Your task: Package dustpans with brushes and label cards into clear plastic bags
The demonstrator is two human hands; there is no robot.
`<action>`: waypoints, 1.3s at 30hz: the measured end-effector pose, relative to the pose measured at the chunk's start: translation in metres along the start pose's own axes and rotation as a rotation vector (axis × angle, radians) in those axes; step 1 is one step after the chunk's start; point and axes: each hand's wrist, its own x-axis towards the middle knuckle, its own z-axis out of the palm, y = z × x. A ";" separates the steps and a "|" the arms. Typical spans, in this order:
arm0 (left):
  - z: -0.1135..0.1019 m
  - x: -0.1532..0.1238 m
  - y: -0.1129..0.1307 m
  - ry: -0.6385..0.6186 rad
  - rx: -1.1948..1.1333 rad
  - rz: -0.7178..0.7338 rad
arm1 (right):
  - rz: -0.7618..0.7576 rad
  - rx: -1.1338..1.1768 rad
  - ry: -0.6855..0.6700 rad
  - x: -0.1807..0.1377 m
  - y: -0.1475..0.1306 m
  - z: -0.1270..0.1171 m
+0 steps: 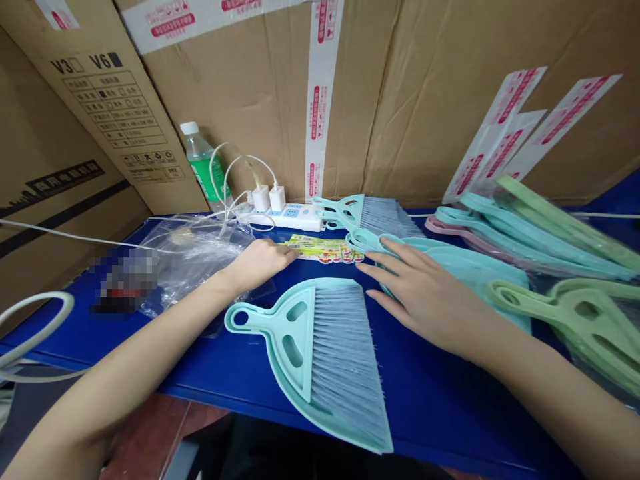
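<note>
Curling left hand (263, 261) at printed strips (323, 249), unclear if pinching; spreading right hand (417, 287), unclenched, by dustpan (483, 267). Pinch strips, likely light and bendy, by edges.

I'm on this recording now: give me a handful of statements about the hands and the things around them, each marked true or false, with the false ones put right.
1. The fingertips of the left hand are at one end of the yellow printed strips. True.
2. The right hand is clenched into a fist. False: its fingers are spread, by the teal dustpan.
3. The bottle has a white cap and a green label. True.
4. The power strip has nothing plugged in. False: white chargers are plugged into it.
5. The brush nearest the person has its handle pointing right. False: the handle points left in the picture, the bristles right.
</note>
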 end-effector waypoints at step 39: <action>-0.026 -0.023 0.026 0.566 -0.394 0.382 | 0.509 1.610 -0.236 0.014 -0.024 -0.015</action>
